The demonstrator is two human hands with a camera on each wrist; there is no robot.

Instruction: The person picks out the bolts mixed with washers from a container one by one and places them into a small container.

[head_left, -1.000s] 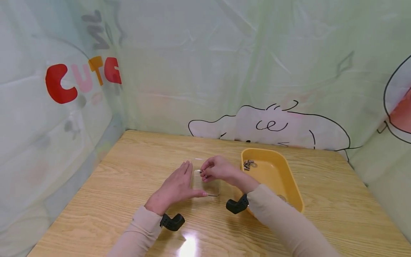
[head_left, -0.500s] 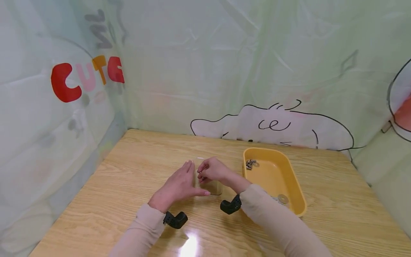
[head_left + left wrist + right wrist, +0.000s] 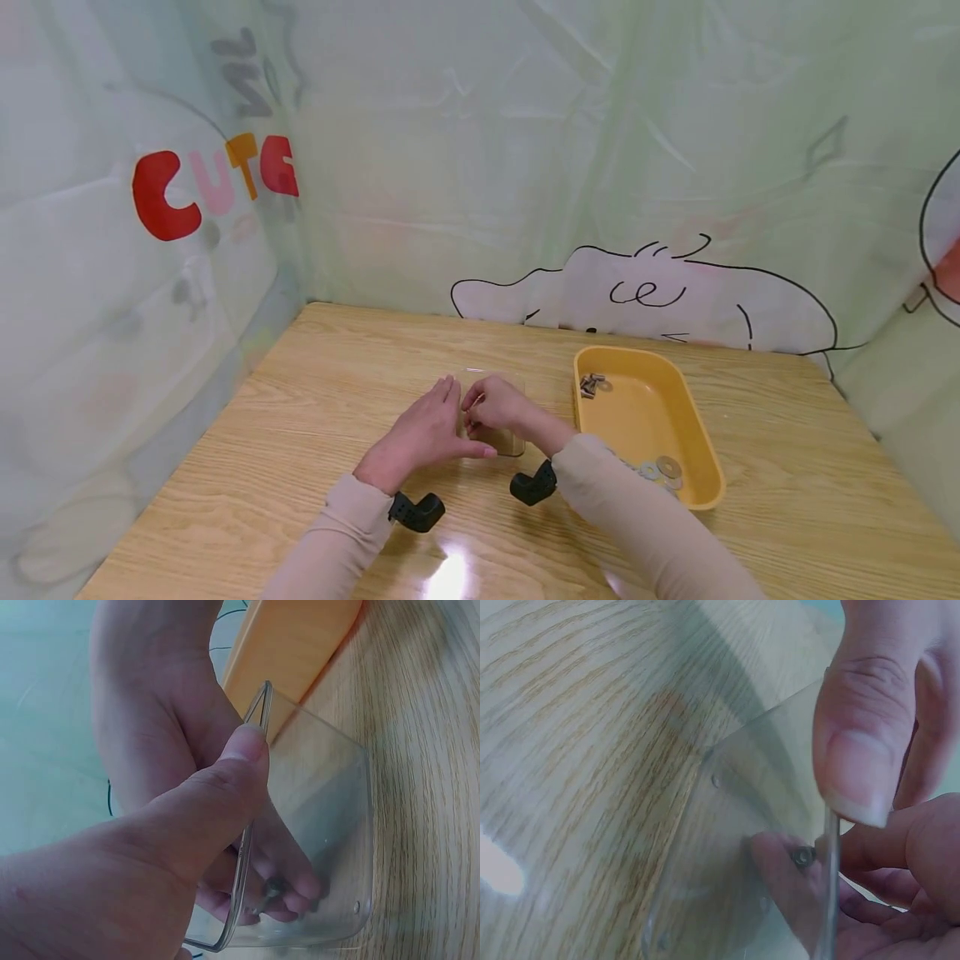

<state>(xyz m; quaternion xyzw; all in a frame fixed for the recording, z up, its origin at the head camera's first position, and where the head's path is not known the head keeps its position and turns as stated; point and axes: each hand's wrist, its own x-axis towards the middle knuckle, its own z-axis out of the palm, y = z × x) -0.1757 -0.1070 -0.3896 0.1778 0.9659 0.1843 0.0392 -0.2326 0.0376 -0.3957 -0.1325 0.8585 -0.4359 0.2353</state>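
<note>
A small clear plastic box (image 3: 507, 442) stands on the wooden table. My left hand (image 3: 429, 429) rests against it, fingers straight along its left side and thumb (image 3: 244, 750) laid on the near rim. Inside the box, the fingers of my right hand (image 3: 501, 408) point down toward its floor. They pinch a small dark metal bolt (image 3: 274, 886), its round head showing through the clear wall. The same bolt (image 3: 804, 856) appears end-on in the right wrist view, with a hollow in its head. The head view hides it behind the fingers.
A yellow tray (image 3: 637, 417) sits to the right of the box, its near part under my right forearm. Several bolts (image 3: 590, 386) lie in its far left corner, and washers (image 3: 667, 467) of mixed sizes near its front. Printed curtains (image 3: 420, 150) close off the back and left.
My right hand has sunk a little lower into the box, and the metal at its fingertips is now hidden in the head view. Its forearm shifted left, uncovering washers. The left hand keeps its place.
</note>
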